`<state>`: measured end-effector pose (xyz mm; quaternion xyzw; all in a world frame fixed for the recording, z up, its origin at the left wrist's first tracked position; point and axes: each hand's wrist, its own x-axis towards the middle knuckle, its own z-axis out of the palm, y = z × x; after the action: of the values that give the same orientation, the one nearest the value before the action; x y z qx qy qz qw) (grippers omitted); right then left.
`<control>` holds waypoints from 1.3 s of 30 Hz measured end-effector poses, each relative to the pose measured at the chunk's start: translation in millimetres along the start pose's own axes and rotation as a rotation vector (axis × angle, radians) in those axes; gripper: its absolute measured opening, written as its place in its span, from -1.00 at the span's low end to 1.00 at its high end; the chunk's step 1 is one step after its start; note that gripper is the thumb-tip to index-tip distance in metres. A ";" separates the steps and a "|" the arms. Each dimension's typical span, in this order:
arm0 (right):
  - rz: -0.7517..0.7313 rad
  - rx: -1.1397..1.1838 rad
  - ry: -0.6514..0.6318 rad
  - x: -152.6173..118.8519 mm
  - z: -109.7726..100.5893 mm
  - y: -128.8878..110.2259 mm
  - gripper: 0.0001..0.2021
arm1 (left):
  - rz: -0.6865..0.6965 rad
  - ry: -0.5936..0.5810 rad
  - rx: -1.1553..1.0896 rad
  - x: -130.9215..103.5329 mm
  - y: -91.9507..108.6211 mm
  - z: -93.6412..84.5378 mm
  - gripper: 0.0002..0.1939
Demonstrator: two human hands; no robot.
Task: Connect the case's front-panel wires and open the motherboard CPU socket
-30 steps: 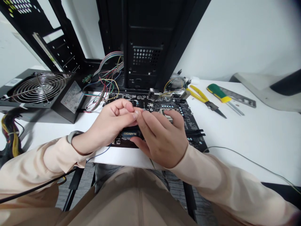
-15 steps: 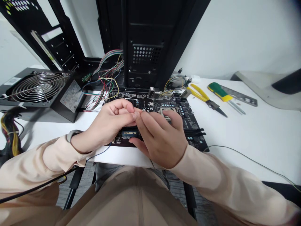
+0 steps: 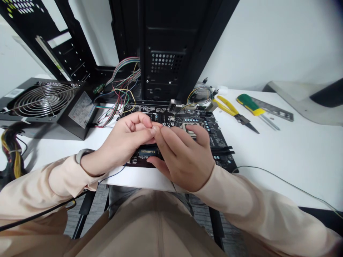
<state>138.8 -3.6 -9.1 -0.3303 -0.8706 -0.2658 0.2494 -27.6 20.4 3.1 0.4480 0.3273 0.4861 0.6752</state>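
Both hands meet above the motherboard (image 3: 215, 132), which lies flat on the white surface (image 3: 268, 153) directly in front of the person. The left hand (image 3: 131, 134) comes in from the lower left, its wrist just past the edge of the surface, with the thumb stretched toward the centre and the index finger curled above it. The right hand (image 3: 184, 155) arches in from the lower right, back upward, its index and middle fingers slanting forward to the left thumb tip; one finger is bent over the silver processor socket (image 3: 189, 134), and the thumb hangs lower, apart from the other fingers, beside the blue GIGABYTE label (image 3: 148, 151). The fingertips of the two hands are together, but whether anything small is pinched between them cannot be told. Both forearms, in beige sleeves, angle inward, and a grey band (image 3: 82, 156) circles the left wrist. The power supply (image 3: 83, 114) stands to the left, the black computer case (image 3: 166, 35) behind, and the yellow-handled pliers (image 3: 235, 113) and green-and-yellow screwdriver (image 3: 250, 104) lie to the right.
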 end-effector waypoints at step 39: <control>0.034 0.011 -0.001 0.4 0.7 -2.5 -0.55 | 0.043 0.039 0.123 -1.2 -0.8 3.0 -0.83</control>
<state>136.6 -4.6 -10.2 -0.3437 -0.8666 -0.2565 0.2551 -25.1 18.3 3.6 0.4858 0.3599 0.4881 0.6295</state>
